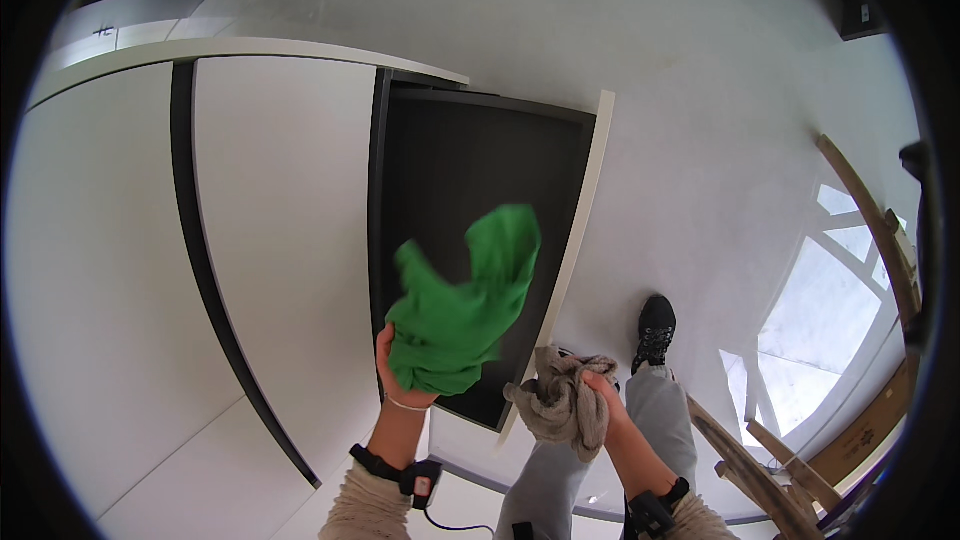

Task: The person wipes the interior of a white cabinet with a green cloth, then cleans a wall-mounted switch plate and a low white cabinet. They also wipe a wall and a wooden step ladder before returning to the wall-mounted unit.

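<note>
My left hand (397,375) grips a bunched green cloth (457,307), partly blurred, with two loose ends flopping away from me. The cloth hangs over a pulled-out drawer (480,157) with a dark inside and a white front panel (581,229). In my right hand (606,397) is a crumpled grey-brown knitted cloth (562,405), held just outside the near end of that panel. Folds of fabric hide some fingers of both hands.
White cabinet fronts (285,225) with dark gaps run along the left. A wooden frame (757,465) and a cardboard box (862,427) stand at the right on the grey floor (697,127). My black shoe (656,330) is beside the drawer. A cable (457,527) trails from my left wrist.
</note>
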A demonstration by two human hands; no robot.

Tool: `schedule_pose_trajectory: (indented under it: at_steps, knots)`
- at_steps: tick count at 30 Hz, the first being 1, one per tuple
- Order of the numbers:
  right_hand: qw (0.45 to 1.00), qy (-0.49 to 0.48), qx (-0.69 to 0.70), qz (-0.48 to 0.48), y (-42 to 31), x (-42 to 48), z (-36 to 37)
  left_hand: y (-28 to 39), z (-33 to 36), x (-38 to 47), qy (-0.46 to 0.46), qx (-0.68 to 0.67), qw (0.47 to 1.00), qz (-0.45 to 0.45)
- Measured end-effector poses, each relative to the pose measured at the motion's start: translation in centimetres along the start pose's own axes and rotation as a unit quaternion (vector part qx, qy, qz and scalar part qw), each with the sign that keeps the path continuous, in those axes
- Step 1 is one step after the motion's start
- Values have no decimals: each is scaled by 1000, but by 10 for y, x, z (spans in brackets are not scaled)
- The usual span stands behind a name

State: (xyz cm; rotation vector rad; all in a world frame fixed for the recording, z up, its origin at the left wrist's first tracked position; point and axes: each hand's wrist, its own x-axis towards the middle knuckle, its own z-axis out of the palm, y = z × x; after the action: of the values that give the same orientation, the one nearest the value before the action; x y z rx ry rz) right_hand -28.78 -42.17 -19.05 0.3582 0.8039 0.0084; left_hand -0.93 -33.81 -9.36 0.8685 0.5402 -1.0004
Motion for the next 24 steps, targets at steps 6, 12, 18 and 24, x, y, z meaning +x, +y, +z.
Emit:
schedule_pose_trajectory:
  at_steps: [6, 12, 18, 24]
  knots:
    - [999, 35, 21, 12, -13, 1, 13, 20, 30, 81, 45, 60, 983, 165]
    - [999, 38, 23, -4, -32, 2, 24, 21, 33, 225, 234, 532, 657, 480]
    - [999, 15, -1, -38, -49, -1, 26, 39, 44, 290, 281, 755, 378, 457]
    - [995, -6, -78, -54, -66, -3, 35, 52, 114, 313, 329, 826, 347, 299]
